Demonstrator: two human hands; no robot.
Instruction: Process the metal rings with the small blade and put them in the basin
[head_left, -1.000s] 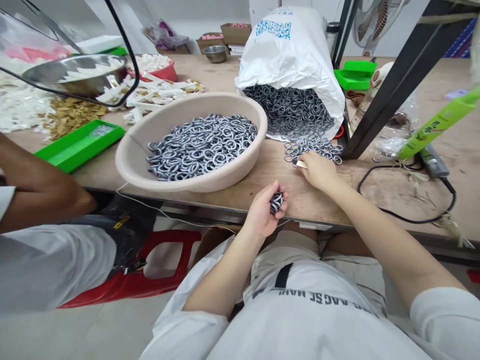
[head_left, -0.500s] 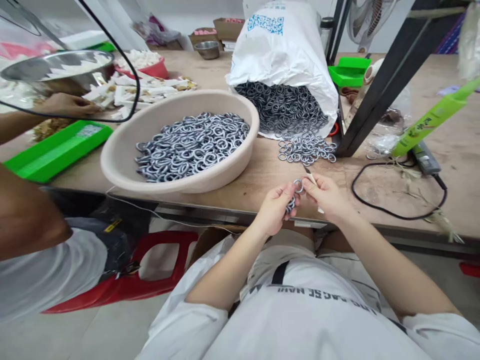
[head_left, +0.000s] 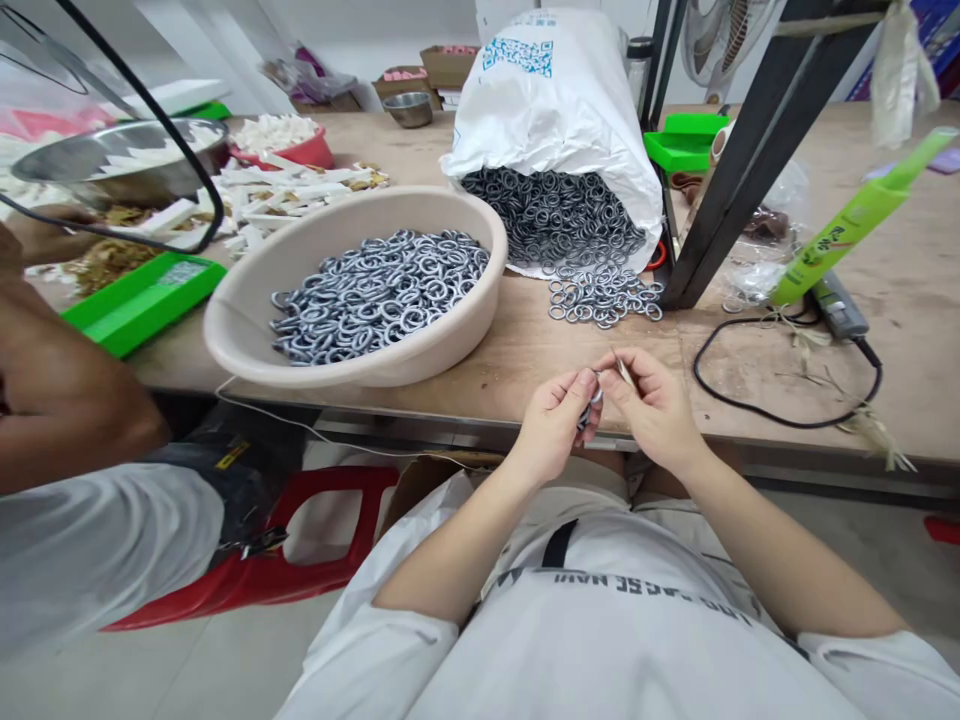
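Close together above the table's front edge, my two hands meet over the grey rings. My left hand (head_left: 559, 415) is closed around several grey rings (head_left: 592, 405), partly hidden by its fingers. With fingers closed, my right hand (head_left: 656, 405) grips a slim, pale-handled knife-like tool (head_left: 624, 372) whose thin dark tip points up and away; its exact kind is hard to tell. The fingertips touch at a ring in the left hand. Beyond them lies a loose pile of grey rings (head_left: 604, 297), spilling from a white sack (head_left: 555, 110).
A beige basin (head_left: 225, 325) full of rings stands at left. A black metal post (head_left: 739, 190) rises on the right, near a green packet (head_left: 840, 240) and a looped black cable (head_left: 705, 385). A co-worker's arm (head_left: 75, 370) is at far left, beside a green tray (head_left: 150, 300).
My right hand has turned, so the tool's tip now stands more upright. The ring held between the fingertips is now mostly covered. The co-worker's hand has drawn back left, and the view has shifted slightly.
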